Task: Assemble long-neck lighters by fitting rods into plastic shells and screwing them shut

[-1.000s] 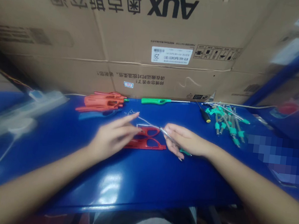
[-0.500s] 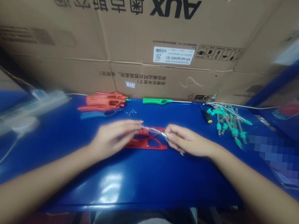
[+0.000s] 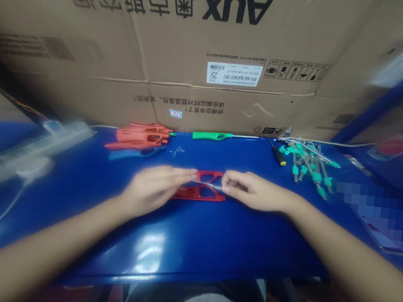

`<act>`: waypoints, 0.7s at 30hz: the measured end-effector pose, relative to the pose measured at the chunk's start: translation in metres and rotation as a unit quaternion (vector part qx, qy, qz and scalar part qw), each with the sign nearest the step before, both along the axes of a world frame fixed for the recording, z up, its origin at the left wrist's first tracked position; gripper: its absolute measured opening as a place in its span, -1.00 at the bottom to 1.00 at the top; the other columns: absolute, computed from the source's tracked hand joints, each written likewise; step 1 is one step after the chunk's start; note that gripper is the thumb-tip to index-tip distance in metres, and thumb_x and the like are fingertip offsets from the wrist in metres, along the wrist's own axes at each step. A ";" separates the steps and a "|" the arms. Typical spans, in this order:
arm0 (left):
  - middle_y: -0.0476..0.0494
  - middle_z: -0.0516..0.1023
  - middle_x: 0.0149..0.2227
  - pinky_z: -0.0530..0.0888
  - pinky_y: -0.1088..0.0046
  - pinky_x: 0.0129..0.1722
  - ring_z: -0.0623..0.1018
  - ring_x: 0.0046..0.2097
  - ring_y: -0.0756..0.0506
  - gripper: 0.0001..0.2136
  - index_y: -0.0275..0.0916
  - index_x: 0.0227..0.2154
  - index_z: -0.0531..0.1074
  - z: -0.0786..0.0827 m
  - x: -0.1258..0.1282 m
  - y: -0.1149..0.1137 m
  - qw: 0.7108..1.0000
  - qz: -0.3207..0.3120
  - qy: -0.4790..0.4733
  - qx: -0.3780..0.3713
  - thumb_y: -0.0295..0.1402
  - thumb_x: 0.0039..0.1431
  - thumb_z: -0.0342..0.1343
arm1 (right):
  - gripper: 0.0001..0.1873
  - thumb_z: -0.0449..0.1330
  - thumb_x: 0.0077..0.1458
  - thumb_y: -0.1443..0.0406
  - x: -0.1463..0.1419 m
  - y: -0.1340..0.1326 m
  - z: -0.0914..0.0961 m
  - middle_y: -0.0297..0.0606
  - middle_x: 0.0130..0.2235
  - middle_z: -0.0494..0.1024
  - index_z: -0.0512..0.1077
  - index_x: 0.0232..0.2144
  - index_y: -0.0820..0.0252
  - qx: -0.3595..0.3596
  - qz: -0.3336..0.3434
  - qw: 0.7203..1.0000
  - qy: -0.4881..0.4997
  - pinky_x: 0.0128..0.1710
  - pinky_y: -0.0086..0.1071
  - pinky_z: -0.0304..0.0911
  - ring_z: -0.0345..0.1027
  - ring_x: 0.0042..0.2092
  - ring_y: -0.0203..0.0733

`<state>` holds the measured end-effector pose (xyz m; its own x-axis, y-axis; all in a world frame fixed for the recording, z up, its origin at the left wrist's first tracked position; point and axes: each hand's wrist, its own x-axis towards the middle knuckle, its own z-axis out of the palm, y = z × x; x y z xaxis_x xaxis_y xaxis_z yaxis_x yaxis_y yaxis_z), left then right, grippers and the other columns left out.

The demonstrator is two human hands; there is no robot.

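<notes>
Slim metallic piece [image 3: 208,185], one: between left hand [image 3: 155,187] and right hand [image 3: 251,190], each grip pinching an end, over two red handle shells [image 3: 189,194] on blue table [image 3: 213,239].

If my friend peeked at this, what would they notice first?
Probably the cardboard behind the blue table, with its big upside-down AUX lettering. Then the left hand and right hand in the middle, pinching a thin silvery piece over red parts. A heap of turquoise pieces also stands out, back right.
</notes>
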<state>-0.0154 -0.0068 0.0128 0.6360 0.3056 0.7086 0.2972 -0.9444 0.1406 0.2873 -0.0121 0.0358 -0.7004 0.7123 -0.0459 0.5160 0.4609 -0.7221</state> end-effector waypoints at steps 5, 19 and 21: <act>-0.19 0.64 0.01 0.54 0.47 0.10 0.63 0.03 -0.05 -0.68 -0.26 0.06 0.51 -0.004 -0.001 0.002 1.000 0.009 0.002 -0.017 -0.59 0.28 0.14 | -0.73 0.04 0.36 0.10 0.000 -0.001 0.003 -0.46 -0.49 0.34 0.35 -0.25 0.16 0.006 0.001 1.000 -0.009 -0.47 -0.47 0.04 0.13 -0.49 -0.36; -0.24 0.66 -0.14 0.58 0.35 -0.17 0.61 -0.16 -0.10 -0.78 -0.26 -0.01 0.54 -0.008 0.002 0.009 0.991 -0.030 0.089 -0.094 -0.45 0.38 0.07 | -0.80 0.17 0.27 0.20 0.008 0.000 0.006 -0.27 -0.31 0.47 0.48 -0.30 0.21 0.050 0.026 0.997 -0.044 -0.33 -0.41 0.18 0.28 -0.33 -0.27; -0.23 0.66 -0.15 0.58 0.35 -0.16 0.61 -0.16 -0.10 -0.79 -0.26 -0.02 0.54 -0.010 0.002 0.010 0.990 -0.030 0.099 -0.097 -0.44 0.38 0.08 | -0.81 0.18 0.26 0.22 0.008 0.000 0.007 -0.23 -0.26 0.49 0.52 -0.29 0.22 0.057 0.028 0.996 -0.056 -0.29 -0.40 0.21 0.31 -0.29 -0.26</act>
